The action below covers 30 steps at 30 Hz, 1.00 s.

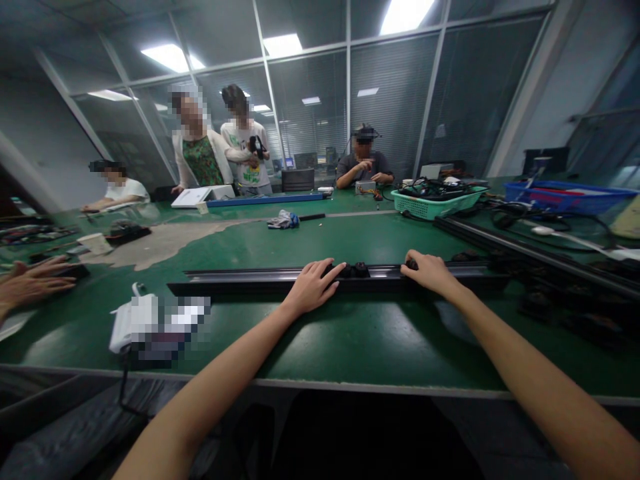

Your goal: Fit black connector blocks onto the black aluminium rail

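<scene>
The left hand (314, 287) is laid, fingers partly spread, over a long black rail with a shiny channel (240, 285); black parts are touched at its fingertips, but whether they are gripped cannot be told. By the right hand (433, 272), thumb and fingers curled, a small black piece (411, 265) is gripped at the rail. Between the hands, a small black block (361, 269) is seated in the channel. The rail is set roughly parallel to the near edge of the green-topped bench (380, 347), a little back from it.

Toward the near left corner, a white device with a cable (133, 323) is placed beside a pixelated flat object (173, 333). At the left edge, a co-worker's hand (37, 287) is held low. Toward the right edge, dark rounded parts (590, 313) are grouped near a second black rail (540, 250), set slantwise. Farther back, a mint-green plastic basket (430, 205) is heaped with black cables. Along the far edge, a long blue bar (267, 200) is laid.
</scene>
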Each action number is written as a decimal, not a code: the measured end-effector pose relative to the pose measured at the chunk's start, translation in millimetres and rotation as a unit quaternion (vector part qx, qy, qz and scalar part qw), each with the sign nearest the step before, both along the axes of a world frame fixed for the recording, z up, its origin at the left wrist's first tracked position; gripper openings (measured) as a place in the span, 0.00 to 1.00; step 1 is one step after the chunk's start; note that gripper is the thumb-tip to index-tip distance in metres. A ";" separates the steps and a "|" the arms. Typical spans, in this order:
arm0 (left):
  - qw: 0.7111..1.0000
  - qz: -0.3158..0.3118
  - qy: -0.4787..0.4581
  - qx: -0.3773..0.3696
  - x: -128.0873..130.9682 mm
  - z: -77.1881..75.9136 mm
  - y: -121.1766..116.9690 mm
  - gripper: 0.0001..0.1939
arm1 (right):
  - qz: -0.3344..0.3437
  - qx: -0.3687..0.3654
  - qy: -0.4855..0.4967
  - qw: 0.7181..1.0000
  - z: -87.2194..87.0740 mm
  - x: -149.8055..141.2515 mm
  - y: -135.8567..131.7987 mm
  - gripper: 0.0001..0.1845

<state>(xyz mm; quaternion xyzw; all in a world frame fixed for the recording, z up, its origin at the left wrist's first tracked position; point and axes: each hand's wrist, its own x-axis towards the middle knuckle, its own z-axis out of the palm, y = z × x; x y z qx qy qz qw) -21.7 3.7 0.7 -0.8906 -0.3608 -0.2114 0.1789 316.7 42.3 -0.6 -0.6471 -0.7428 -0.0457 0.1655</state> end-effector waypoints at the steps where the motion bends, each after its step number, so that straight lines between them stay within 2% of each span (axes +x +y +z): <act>1: 1.000 0.000 -0.001 0.000 -0.1 0.0 -0.1 0.26 | 0.001 -0.013 0.001 1.000 0.8 1.2 1.6 0.14; 5: 1.000 0.002 0.002 0.005 0.1 0.4 -0.7 0.26 | 0.051 -0.054 -0.004 0.997 5.4 8.4 6.7 0.13; 9: 1.000 0.005 0.007 0.005 0.6 0.6 -1.1 0.26 | 0.102 -0.049 0.015 0.994 3.2 14.4 7.4 0.12; 15: 1.000 0.003 0.002 0.005 0.1 0.5 -1.0 0.26 | 0.081 0.026 0.052 0.995 -12.1 11.9 4.5 0.14; 18: 1.000 0.000 -0.001 0.000 -0.4 0.7 -0.4 0.26 | 0.080 0.048 0.063 0.994 -14.5 10.0 2.6 0.15; 30: 1.000 0.000 0.002 0.000 0.5 2.1 -1.8 0.26 | 0.073 0.026 0.083 0.994 -8.8 12.9 1.2 0.15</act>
